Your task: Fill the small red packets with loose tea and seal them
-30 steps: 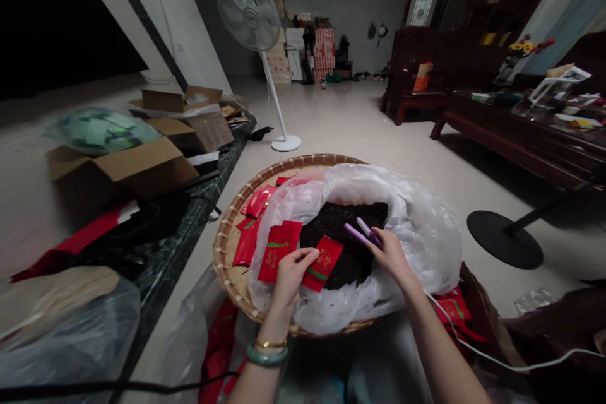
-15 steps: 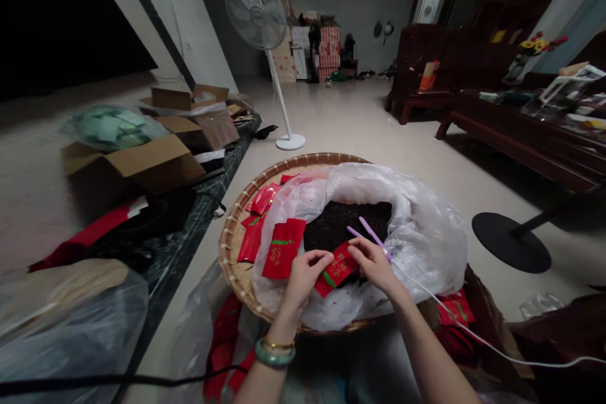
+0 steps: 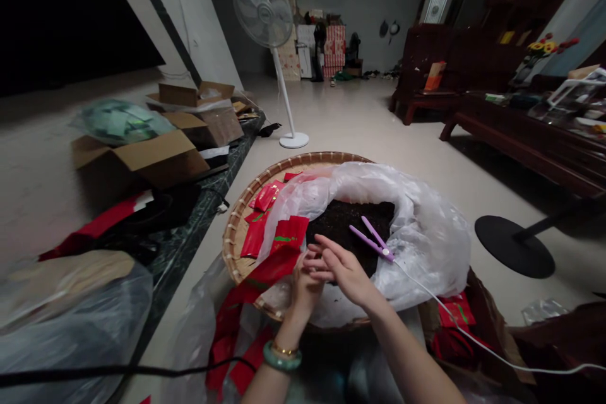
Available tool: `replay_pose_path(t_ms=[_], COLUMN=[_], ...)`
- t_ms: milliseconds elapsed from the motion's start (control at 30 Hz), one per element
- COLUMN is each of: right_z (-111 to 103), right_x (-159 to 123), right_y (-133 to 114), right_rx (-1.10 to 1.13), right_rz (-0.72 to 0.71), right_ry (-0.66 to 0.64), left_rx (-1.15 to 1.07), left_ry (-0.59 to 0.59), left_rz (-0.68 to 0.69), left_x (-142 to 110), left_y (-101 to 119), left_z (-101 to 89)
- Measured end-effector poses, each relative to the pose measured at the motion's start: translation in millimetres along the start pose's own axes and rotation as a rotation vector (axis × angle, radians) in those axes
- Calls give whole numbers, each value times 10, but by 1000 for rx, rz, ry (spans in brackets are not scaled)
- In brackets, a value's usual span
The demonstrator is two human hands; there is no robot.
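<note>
A person sits over a round woven bamboo tray (image 3: 242,246), its rim showing at the far and left edges. A clear plastic bag (image 3: 426,259) spreads across most of it, folded open around a heap of dark crumbly material (image 3: 350,221). The left hand (image 3: 305,287), with a jade bangle (image 3: 283,357) and a thin gold bracelet at the wrist, is curled at the near edge of the bag. A long red packet (image 3: 279,259) runs right past it, but whether those fingers have hold of the packet is hard to tell. The right hand (image 3: 348,273) reaches across, its fingers (image 3: 326,259) stretched out loosely, gripping nothing, their tips at the left hand. Just beyond them, a purple clip-like tool (image 3: 372,243) with a white cord (image 3: 454,309) rests on the bag.

More red packets (image 3: 264,197) lie on the bare weave. To the left, cardboard boxes (image 3: 139,161) sit by a dark marble table (image 3: 194,218). Ahead, a white standing fan (image 3: 262,9) rises from the pale tiled floor (image 3: 355,113), with stacked boxes (image 3: 322,44) by the far wall. Dark wooden furniture (image 3: 426,60) lines the right side.
</note>
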State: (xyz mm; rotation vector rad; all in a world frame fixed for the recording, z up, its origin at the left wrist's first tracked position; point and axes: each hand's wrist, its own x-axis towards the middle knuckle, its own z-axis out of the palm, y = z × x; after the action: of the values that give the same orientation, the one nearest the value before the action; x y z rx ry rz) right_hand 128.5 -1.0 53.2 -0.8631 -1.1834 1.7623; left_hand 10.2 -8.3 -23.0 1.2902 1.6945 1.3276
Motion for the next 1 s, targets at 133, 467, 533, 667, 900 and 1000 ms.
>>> replay_pose_path(t_ms=[133,467,533,667,900,1000], right_z=[-53,-541,-565,-588,-620,-624], right_x=[-32,-104,-92,-86,-79,-72], right_y=[30,254,313,391,477,508], right_rx=[34,-299,-348,-446,-510,-531], right_rz=[-7,-47,-62,-111,-143,-148], right_ry=[61,199,201,200,188,186], left_rx=[124,699,739,773,762,769], left_ry=[54,220,215,230,230,222], left_rz=[163,65,37,74,60,48], left_x=[45,485,501,489,500,497], left_y=[51,-240,-260,-238,-234,-241], left_z=[-142,-645,-689,-718,-730,-747])
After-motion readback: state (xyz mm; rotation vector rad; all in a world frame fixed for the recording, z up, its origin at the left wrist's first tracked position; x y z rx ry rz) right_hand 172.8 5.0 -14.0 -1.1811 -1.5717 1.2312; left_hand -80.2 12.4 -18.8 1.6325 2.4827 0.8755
